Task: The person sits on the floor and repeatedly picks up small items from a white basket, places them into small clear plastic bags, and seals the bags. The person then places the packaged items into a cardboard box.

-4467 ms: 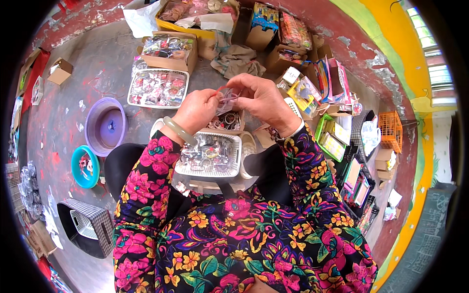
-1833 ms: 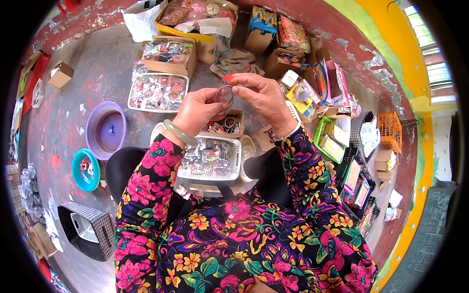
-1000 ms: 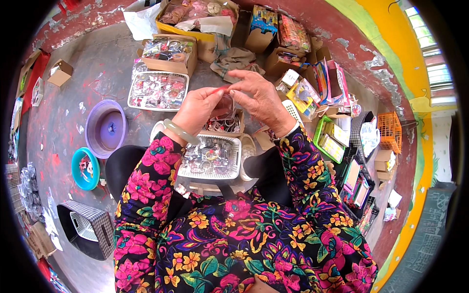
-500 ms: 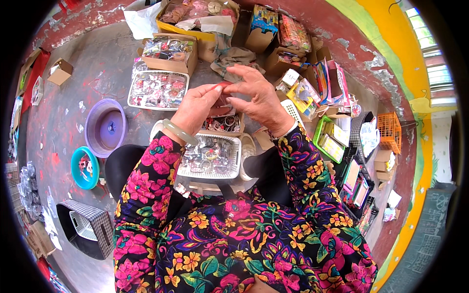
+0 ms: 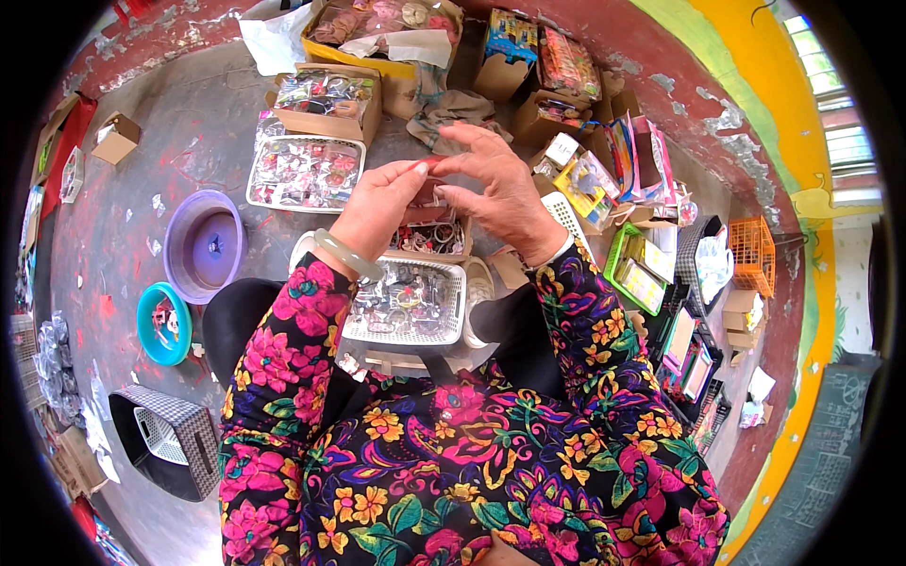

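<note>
My left hand (image 5: 382, 200) is raised in front of me, a pale bangle (image 5: 347, 257) on its wrist. Its thumb and forefinger pinch a small red piece, maybe a band or strip (image 5: 431, 161). At the other end of that piece, my right hand (image 5: 505, 193) grips with bent fingers, its thumb lower and partly apart. Most of the red piece is hidden by my fingers. Beneath the hands stands a white basket (image 5: 460, 300) holding small clear-bagged items (image 5: 401, 297). Just beyond it, a cardboard box (image 5: 462, 236) with small dark and red items is partly covered.
Another white basket (image 5: 356, 196) of bagged pieces and several cartons stand ahead. A purple basin (image 5: 176, 247), a teal basin (image 5: 144, 325) and a checked bin (image 5: 203, 462) are on the left. To the right are a green tray (image 5: 618, 257) and an orange crate (image 5: 755, 255).
Less of the red piece shows below my fingers than before. My right hand's fingers have shifted slightly; the left hand stays nearly in place.
</note>
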